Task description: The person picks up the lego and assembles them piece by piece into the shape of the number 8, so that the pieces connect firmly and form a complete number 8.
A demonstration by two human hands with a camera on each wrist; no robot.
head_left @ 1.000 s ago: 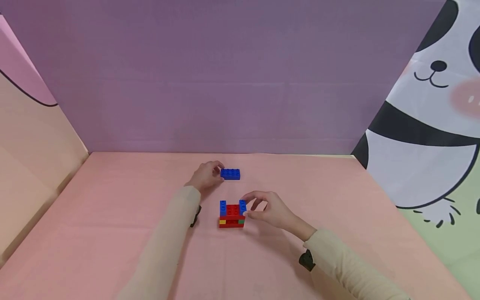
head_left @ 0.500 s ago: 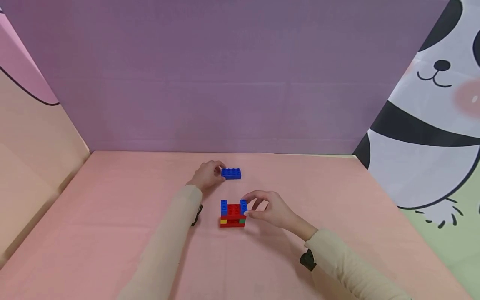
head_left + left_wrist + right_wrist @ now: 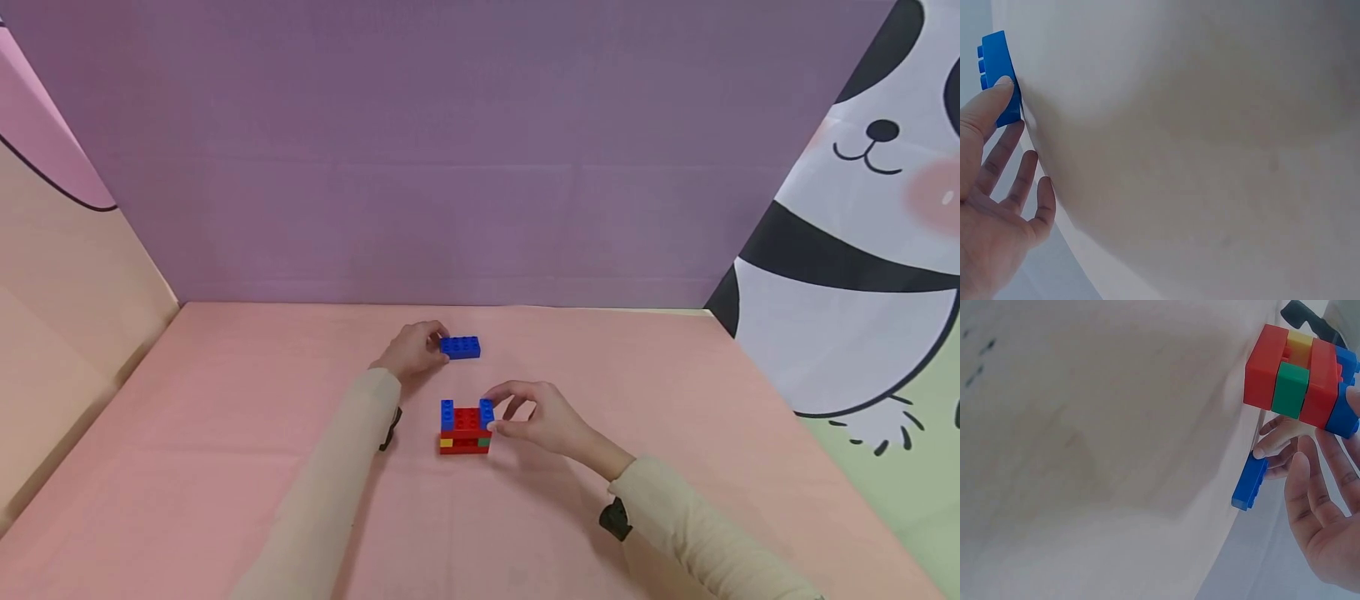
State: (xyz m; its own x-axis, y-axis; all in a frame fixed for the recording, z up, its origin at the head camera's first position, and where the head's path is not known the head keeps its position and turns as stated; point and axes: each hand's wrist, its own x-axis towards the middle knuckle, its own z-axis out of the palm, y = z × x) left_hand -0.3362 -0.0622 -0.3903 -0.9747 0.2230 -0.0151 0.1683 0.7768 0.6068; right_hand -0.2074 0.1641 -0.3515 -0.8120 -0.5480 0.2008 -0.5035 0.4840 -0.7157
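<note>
Toward the back of the table, my left hand pinches the left end of a long blue toy brick, which lies studs up on the cloth. In the left wrist view the thumb sits on that brick's near side. Closer to me stands a brick stack: a red bottom brick, a yellow brick and a green brick above it, then another red brick. Two small blue bricks top its ends, left and right. My right hand pinches the right one between thumb and fingertips.
Pink cloth covers the table. A purple backdrop rises behind its far edge. At the right hangs a panda-printed sheet, and a beige side panel stands at the left.
The long blue brick has turned very slightly in my left hand. My right hand and the stack stay in place; the whole view has shifted a little.
</note>
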